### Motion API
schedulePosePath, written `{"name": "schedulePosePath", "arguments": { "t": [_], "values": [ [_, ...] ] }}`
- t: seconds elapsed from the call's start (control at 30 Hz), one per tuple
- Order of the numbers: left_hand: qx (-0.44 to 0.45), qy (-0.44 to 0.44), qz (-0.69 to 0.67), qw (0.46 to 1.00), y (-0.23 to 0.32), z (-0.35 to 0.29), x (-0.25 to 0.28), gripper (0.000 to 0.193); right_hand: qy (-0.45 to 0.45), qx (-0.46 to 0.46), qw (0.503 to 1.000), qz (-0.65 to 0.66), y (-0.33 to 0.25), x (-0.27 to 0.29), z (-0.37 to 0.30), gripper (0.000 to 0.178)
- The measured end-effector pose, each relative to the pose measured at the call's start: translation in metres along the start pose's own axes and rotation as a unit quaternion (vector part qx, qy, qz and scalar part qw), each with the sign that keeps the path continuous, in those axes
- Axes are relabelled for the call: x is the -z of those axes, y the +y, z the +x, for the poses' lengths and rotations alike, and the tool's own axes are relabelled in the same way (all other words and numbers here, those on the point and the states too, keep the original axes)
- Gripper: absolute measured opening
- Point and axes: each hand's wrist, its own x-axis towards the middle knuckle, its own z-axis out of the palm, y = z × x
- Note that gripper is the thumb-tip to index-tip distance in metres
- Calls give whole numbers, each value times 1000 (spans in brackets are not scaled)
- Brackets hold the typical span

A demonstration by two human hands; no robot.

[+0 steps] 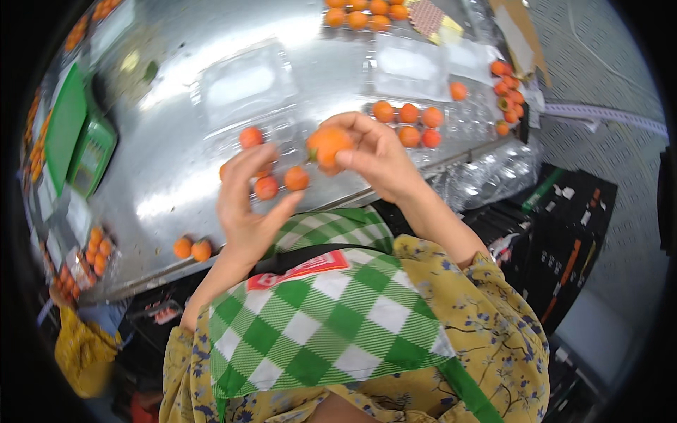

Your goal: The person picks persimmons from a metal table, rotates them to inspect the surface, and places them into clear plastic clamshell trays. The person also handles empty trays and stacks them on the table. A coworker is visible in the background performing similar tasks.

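Over the front middle of the table, my right hand (381, 158) pinches a round orange fruit (331, 146) with a green leafy stem end between thumb and fingers. To its left my left hand (247, 204) is spread, fingers curved and thumb apart. It hovers over a clear plastic clamshell box (285, 130) that partly hides behind it. Inside sit several fruits, among them a redder fruit (250, 137), one near my thumb tip (296, 178) and one between my fingers and thumb (266, 187). The box's clear lid (243, 79) lies folded back, away from me.
A second open box (405, 67) to the right holds several fruits (409, 113). Loose fruits (192, 248) lie at the table's front edge. A green scale (88, 151) stands left. More fruits (506, 92) cluster right, above stacked clear boxes (486, 173) and black crates (571, 233).
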Motion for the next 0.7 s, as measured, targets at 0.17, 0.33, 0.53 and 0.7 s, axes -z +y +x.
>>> {"name": "schedulePosePath", "arguments": {
  "t": [0.17, 0.33, 0.53, 0.7],
  "values": [
    [39, 8, -4, 999, -16, -5, 8, 55, 280, 89, 934, -206, -33, 139, -15, 44],
    [98, -37, -3, 995, -23, -5, 14, 50, 448, 146, 715, -516, -49, 323, -42, 46],
    [105, -36, 25, 993, -32, -5, 21, 47, 401, -2, 581, -708, -56, 351, -23, 49],
    [115, -8, 39, 993, -48, -10, 33, 43, 350, -90, 542, -758, -62, 356, -8, 54]
  ]
}}
